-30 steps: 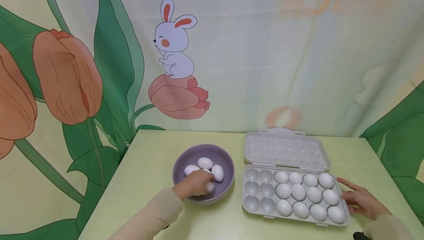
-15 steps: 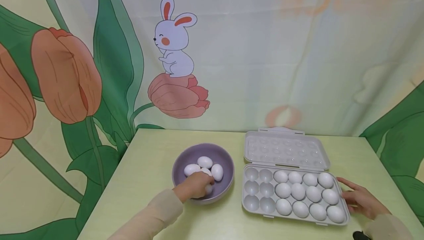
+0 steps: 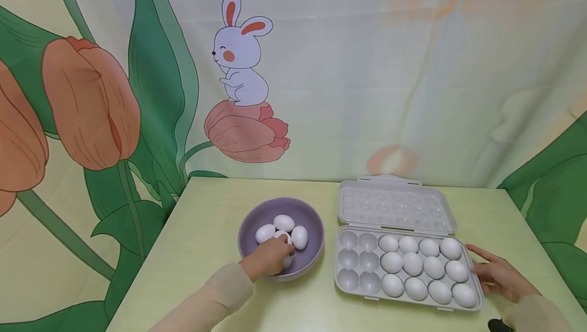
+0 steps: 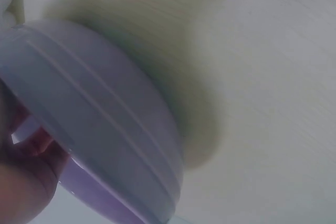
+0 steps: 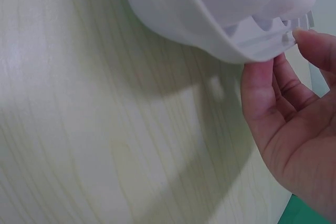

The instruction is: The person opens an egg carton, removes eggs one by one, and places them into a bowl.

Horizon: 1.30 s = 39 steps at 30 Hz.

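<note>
My left hand reaches into a purple bowl, fingers curled around a white egg that they partly hide. Close beyond the fingertips lie several other white eggs in the bowl. The left wrist view shows the bowl's outer wall and part of that hand, but not the egg. At the right, my right hand grips the end of a grey plastic egg tray. In the right wrist view, its thumb is on the tray rim with fingers below.
White eggs sit in the tray's right columns, while the two left columns show their hollow cups. The tray's lid lies folded back behind it. A printed cloth hangs behind the table.
My left fingers have shifted slightly left within the bowl, and the eggs around them have moved a little. My right hand stays at the tray's end.
</note>
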Tool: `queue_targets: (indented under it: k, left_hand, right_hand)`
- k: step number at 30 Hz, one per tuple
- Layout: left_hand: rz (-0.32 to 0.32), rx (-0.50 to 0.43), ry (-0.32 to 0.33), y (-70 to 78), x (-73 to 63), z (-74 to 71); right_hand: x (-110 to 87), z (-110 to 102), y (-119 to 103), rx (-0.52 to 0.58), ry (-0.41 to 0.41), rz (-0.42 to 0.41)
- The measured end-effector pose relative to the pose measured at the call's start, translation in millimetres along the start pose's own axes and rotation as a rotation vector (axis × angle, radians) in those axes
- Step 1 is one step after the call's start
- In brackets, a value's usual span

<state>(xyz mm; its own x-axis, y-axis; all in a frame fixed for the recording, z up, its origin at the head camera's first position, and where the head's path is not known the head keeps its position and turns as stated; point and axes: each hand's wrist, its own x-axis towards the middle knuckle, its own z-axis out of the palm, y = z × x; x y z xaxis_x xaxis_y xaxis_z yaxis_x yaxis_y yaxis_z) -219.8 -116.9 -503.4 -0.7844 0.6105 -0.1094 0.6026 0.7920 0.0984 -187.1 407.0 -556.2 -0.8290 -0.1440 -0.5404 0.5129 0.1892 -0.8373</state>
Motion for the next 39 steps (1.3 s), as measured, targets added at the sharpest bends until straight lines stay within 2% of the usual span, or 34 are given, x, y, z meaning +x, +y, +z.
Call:
queue_targets:
  k: [7, 14, 24, 28, 34, 39]
  left_hand:
    - [-0.010, 0.026, 0.003, -1.7, 0.8, 3.5]
    - [-0.054, 0.067, 0.002, -2.0, 0.9, 5.5]
    - [-0.112, 0.147, 0.074, -2.6, -4.9, 7.6]
    - [-0.139, 0.164, 0.081, -4.0, -6.3, 9.1]
    - [-0.160, 0.159, 0.063, -5.8, -6.6, 10.8]
    - [-0.186, 0.121, 0.048, -3.3, -4.6, 4.4]
  right_hand:
    - [-0.5, 1.3, -0.7, -0.011, 0.018, 0.010]
    - [0.1, 1.5, -1.7, -0.016, 0.037, 0.027]
    - [2.7, -0.9, 1.1, -0.003, 0.019, 0.020]
    - [3.2, -0.6, 1.0, -0.002, 0.025, 0.027]
    - [2.9, -0.4, 0.6, -0.006, 0.021, 0.025]
    - [3.7, -0.6, 0.7, -0.004, 0.027, 0.033]
